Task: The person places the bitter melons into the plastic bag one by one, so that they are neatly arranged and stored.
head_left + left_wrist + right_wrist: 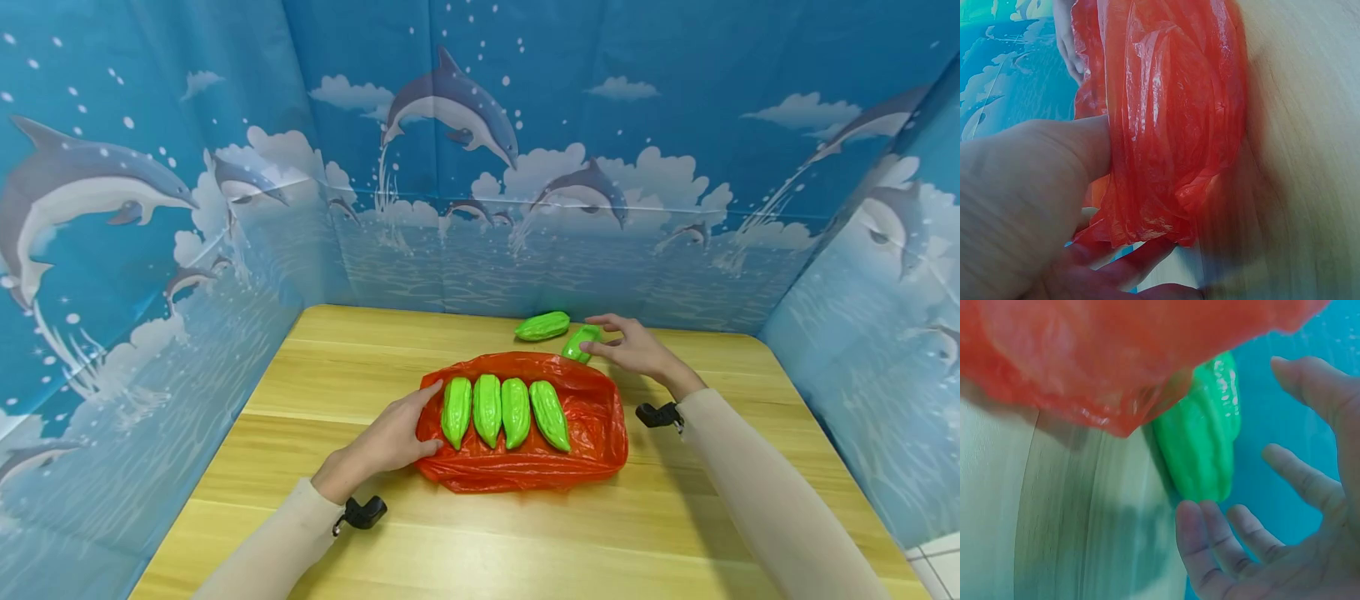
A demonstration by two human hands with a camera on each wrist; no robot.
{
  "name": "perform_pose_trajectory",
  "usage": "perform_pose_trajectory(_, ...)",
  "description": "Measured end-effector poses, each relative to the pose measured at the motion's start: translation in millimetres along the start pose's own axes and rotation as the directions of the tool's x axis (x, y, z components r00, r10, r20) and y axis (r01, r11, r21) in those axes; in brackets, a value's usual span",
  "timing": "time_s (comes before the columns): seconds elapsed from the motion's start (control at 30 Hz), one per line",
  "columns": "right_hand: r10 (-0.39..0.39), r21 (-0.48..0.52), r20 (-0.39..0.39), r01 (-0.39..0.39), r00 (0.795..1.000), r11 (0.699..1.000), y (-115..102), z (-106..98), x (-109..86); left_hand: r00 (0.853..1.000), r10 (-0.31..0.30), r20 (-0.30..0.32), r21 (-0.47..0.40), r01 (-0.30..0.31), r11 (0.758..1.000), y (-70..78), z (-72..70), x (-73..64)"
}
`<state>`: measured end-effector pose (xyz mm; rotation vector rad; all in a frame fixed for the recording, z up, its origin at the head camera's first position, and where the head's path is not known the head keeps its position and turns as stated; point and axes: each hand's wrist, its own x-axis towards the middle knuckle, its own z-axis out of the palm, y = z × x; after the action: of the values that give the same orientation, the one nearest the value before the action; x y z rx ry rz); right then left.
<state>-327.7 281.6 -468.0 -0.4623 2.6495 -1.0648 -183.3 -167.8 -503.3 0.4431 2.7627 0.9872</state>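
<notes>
A bitter melon [576,344] slants near the tabletop's [337,367] far edge, left of my spread right hand [637,347]; my left hand [392,429] grips a bag [592,417].

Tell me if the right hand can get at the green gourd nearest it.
Probably yes: the right hand's grip is open beside that green gourd, though the red bag crowds one end.

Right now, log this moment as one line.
left hand: grips bag; right hand: at green fruit, contact unclear; bag: four fruits inside; behind bag: another fruit
</notes>
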Motion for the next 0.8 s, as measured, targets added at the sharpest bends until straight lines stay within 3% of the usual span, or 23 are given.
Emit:
perform_pose_trajectory(0.47, 0.004, -0.019, 0.071, -0.003, 0.997, 1.0, 11.6, 6.9, 13.9, 1.0, -0.003, 0.01, 0.0, 0.003, 1.0, 0.7, 0.0, 0.6)
perform_pose_trajectory(0.8, 0.013, 0.005, 0.031, -0.013, 0.999, 1.0, 16.4, 9.1, 14.2, 1.0, -0.008, 0.013, 0.008, 0.008, 1.0, -0.4, -0.7, -0.6)
